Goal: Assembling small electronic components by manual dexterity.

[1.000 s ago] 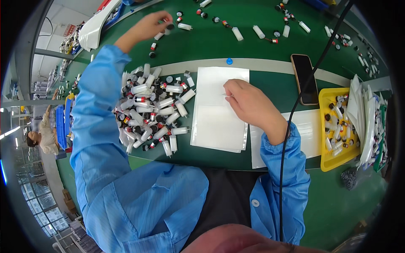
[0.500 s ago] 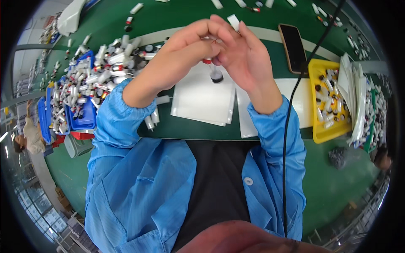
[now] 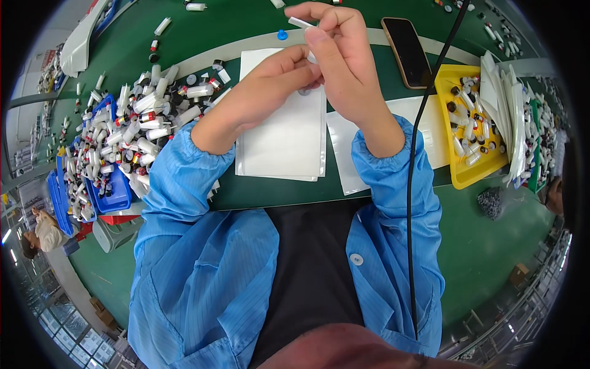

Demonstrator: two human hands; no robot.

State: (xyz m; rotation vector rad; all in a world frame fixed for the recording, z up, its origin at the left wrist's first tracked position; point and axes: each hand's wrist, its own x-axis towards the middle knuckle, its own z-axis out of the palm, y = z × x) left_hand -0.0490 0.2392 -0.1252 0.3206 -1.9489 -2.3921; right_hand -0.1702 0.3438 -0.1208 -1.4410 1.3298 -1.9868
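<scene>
"What's at the left of your feed?"

"From my seat I see a blue bin [image 3: 115,200], then a heap of white tubes [image 3: 147,117], many with black or red ends. After that comes the left hand [image 3: 267,85], fingers curled in, tips bunched at a pale piece [image 3: 312,58]. Most of that piece is covered, so I can't tell whether it's gripped."

"And the middle?"

"A stack of white sheets [image 3: 279,147] lies beneath both hands. Near its far end I have the right hand [image 3: 347,67] grasping a white stick [image 3: 298,22] between thumb and fingers, free end pointing left. I can't make out whether stick and piece join."

"Which step would you call it?"

"I'd judge it close two-handed handling of the stick and the piece, above the sheets. To my mind the next move calls for a steady right pinch and fine work from the left fingertips."

"Anything on the right?"

"A phone [image 3: 407,52] lies near the right hand. Past it, a black cable [image 3: 413,203] runs down across my view, and a yellow tray [image 3: 470,176] holds more tubes."
</scene>
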